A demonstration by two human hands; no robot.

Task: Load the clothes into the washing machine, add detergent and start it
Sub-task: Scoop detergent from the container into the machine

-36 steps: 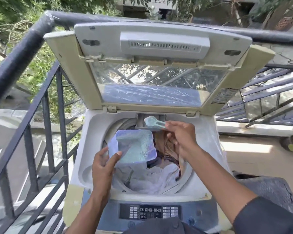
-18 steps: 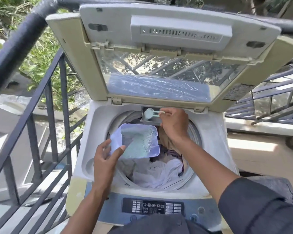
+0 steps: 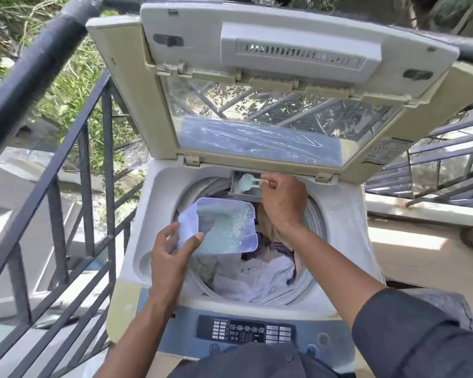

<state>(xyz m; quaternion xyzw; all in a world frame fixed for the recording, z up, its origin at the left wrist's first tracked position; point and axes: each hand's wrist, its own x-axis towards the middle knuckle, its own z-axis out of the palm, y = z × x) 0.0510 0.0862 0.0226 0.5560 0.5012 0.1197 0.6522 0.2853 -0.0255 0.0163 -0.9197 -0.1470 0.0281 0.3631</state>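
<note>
railing (image 3: pixel 93 148) left of washer (image 3: pixel 159 214). my left hand (image 3: pixel 172 255) over drum's left side, thumb and fingers curled round corner of detergent tub (image 3: pixel 219 227), tub tilted, blue-green powder inside. clothes (image 3: pixel 257 274) piled in drum below tub, white on top. control panel (image 3: pixel 246 332) at washer's near edge. my right hand (image 3: pixel 283 200) at drum's far rim, fingertips pinching scoop (image 3: pixel 247 181) handle, scoop bowl in detergent tray (image 3: pixel 238 190). lid (image 3: pixel 257 105) raised upright behind.
</note>
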